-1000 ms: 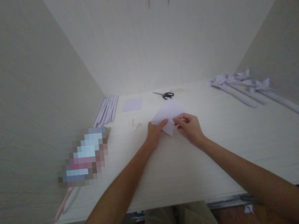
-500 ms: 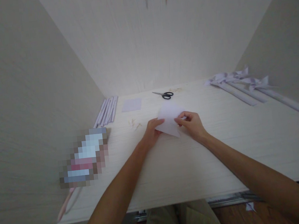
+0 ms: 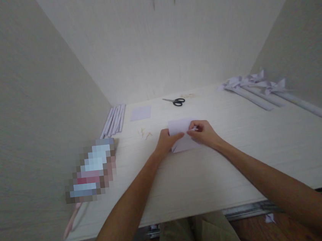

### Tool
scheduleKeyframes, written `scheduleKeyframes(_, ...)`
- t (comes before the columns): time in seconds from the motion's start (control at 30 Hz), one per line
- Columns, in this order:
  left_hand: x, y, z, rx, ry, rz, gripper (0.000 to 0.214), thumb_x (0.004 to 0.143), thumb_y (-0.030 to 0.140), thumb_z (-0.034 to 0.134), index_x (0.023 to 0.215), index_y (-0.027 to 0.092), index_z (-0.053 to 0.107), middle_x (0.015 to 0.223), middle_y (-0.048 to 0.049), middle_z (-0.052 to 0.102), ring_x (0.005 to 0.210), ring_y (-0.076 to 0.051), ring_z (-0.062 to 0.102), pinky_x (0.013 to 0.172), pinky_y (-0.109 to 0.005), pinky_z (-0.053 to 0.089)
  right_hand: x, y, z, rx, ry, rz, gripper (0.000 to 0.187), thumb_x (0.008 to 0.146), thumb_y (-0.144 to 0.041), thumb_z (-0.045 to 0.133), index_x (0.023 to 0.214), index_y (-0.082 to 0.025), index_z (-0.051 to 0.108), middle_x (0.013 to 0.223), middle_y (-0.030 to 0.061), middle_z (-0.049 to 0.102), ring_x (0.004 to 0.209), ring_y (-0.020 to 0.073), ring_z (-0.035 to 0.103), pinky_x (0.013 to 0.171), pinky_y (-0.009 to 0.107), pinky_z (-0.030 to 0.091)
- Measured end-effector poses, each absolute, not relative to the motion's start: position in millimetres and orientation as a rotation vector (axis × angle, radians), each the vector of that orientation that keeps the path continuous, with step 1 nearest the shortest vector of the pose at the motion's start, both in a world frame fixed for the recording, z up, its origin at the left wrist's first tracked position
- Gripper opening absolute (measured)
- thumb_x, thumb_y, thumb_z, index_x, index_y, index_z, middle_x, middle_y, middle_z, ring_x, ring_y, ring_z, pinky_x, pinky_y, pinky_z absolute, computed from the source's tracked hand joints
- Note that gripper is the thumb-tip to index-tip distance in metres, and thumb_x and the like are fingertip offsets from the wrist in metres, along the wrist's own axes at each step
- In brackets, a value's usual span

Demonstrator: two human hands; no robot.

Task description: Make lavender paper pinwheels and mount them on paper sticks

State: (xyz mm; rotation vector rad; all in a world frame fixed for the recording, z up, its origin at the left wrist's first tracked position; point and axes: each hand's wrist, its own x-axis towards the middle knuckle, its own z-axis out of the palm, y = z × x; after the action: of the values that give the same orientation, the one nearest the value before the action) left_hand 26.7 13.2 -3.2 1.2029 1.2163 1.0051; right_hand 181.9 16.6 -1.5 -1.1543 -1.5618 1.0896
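Observation:
A pale lilac sheet of paper [image 3: 179,127] is held between both hands above the middle of the white table. My left hand [image 3: 165,141] grips its left side, with the thumb lying across the front and the fingers behind it. On the paper's right side, my right hand [image 3: 204,131] pinches with thumb and forefinger. A small whitish bit shows at that pinch, too small to make out. Beyond the hands lie black-handled scissors [image 3: 178,102], blades pointing left. A square of lilac paper [image 3: 140,113] rests flat to their left.
Several rolled paper sticks [image 3: 115,120] lie at the back left, above a blurred-out object [image 3: 94,167]. Small beige pieces [image 3: 144,133] are scattered left of my hands. Paper pinwheels on sticks [image 3: 251,91] lie at the back right. Walls enclose the table [image 3: 267,144] on three sides.
The paper has turned, so its lower edge now runs nearly level instead of slanting. My left thumb has slid further right across it. The right hand keeps its pinch.

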Motion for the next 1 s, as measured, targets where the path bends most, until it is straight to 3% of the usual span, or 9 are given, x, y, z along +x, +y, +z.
scheduleKeyframes(0.27, 25.8, 12.5, -6.7, 1.324, 1.231, 1.028, 0.029, 0.058, 0.032, 0.066, 0.076, 0.009, 0.065, 0.068, -0.0051, 0.064, 0.057, -0.013, 0.056, 0.053, -0.024, 0.042, 178.5, 14.9, -1.8, -1.129, -1.512, 0.962, 0.014, 0.06, -0.025, 0.059, 0.066, -0.017, 0.05, 0.05, -0.0074, 0.039, 0.042, 0.0056, 0.034, 0.039, 0.019, 0.024)
scheduleKeyframes(0.47, 30.2, 12.1, -9.3, 1.248, 1.251, 1.122, 0.032, 0.059, 0.033, 0.066, 0.08, 0.01, 0.066, 0.073, -0.0068, 0.066, 0.06, -0.014, 0.057, 0.054, -0.025, 0.043, 173.0, 11.0, -2.6, -0.951, -1.344, 1.182, 0.051, 0.058, -0.024, 0.066, 0.101, -0.023, 0.04, 0.071, -0.0022, 0.058, 0.062, 0.0125, 0.056, 0.054, 0.023, 0.043)
scheduleKeyframes(0.67, 28.4, 15.0, -7.7, 1.112, 1.15, 1.078, 0.031, 0.053, 0.024, 0.07, 0.08, 0.011, 0.064, 0.075, -0.0064, 0.066, 0.063, -0.015, 0.058, 0.059, -0.026, 0.044, 178.2, 13.5, -0.8, -0.889, -1.261, 1.391, 0.084, 0.056, -0.021, 0.069, 0.125, -0.025, 0.02, 0.067, -0.0031, 0.06, 0.06, 0.0146, 0.06, 0.056, 0.026, 0.047)
scheduleKeyframes(0.87, 21.8, 13.2, 9.0, 1.033, 0.952, 0.838, 0.016, 0.052, 0.022, 0.064, 0.06, 0.009, 0.062, 0.057, -0.0041, 0.061, 0.053, -0.012, 0.054, 0.056, -0.024, 0.04, 194.8, 20.3, 1.5, -0.94, -1.428, 1.574, 0.09, 0.056, -0.014, 0.068, 0.131, -0.024, 0.017, 0.054, -0.008, 0.057, 0.038, 0.0053, 0.048, 0.035, 0.013, 0.03)
scheduleKeyframes(1.0, 18.1, 11.9, 12.5, 1.106, 0.94, 0.669, 0.019, 0.053, 0.025, 0.064, 0.06, 0.008, 0.062, 0.057, -0.0052, 0.061, 0.052, -0.012, 0.053, 0.053, -0.024, 0.038, 199.5, 18.3, 6.8, -0.901, -1.5, 1.69, 0.093, 0.056, -0.011, 0.067, 0.131, -0.024, 0.015, 0.066, -0.0029, 0.063, 0.052, 0.0099, 0.058, 0.043, 0.016, 0.041)
